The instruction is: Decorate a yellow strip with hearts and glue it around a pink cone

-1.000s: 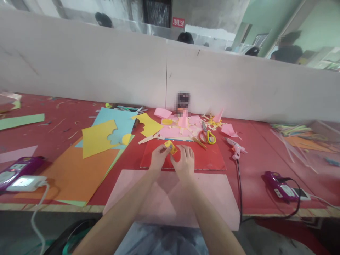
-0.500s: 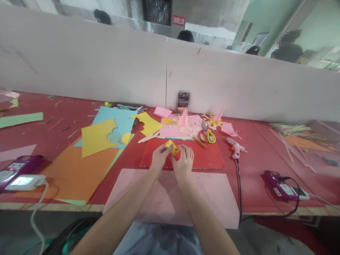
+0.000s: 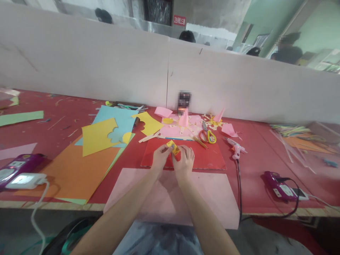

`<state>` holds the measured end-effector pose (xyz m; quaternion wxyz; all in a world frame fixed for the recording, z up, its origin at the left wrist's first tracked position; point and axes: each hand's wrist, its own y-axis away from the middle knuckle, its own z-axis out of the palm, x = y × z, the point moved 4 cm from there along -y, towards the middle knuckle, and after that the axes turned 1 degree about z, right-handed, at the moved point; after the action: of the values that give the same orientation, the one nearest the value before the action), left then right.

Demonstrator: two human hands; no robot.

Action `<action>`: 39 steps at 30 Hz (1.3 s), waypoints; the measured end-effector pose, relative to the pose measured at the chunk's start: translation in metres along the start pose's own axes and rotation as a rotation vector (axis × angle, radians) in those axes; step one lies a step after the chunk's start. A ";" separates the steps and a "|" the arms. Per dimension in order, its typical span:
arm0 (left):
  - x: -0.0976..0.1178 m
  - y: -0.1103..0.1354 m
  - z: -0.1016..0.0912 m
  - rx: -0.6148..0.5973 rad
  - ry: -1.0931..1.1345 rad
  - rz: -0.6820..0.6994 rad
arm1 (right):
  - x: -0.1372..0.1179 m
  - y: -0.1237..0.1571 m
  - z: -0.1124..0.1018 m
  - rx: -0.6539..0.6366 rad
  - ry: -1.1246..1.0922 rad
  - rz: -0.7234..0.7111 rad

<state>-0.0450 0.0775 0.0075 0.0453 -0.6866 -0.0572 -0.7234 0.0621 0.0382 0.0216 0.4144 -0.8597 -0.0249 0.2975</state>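
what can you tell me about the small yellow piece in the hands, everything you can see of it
The small yellow piece is bright yellow and longer than wide, and looks like paper or card. It has darker marks or gaps, too small to make out. It slants from upper left to lower right in the picture, above the red board; contact with the board cannot be told. The fingers of the left hand and right hand hold it and partly cover it.

A red sign (image 3: pixel 179 20) shows beyond the white partition (image 3: pixel 106 60).
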 end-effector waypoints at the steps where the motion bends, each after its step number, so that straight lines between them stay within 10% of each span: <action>1: 0.000 0.000 0.000 0.001 -0.001 -0.001 | 0.000 0.000 0.000 0.004 -0.003 0.000; 24: -0.003 -0.001 0.004 -0.045 -0.041 0.041 | 0.032 0.003 0.010 -0.185 -0.730 0.587; 39: 0.018 0.015 0.007 -0.097 -0.171 0.295 | 0.033 -0.006 0.000 -0.154 -0.731 0.420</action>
<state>-0.0366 0.0644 0.0261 0.1128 -0.7480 0.0755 -0.6496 0.0908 0.0518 0.0094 0.2435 -0.7124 -0.0165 0.6580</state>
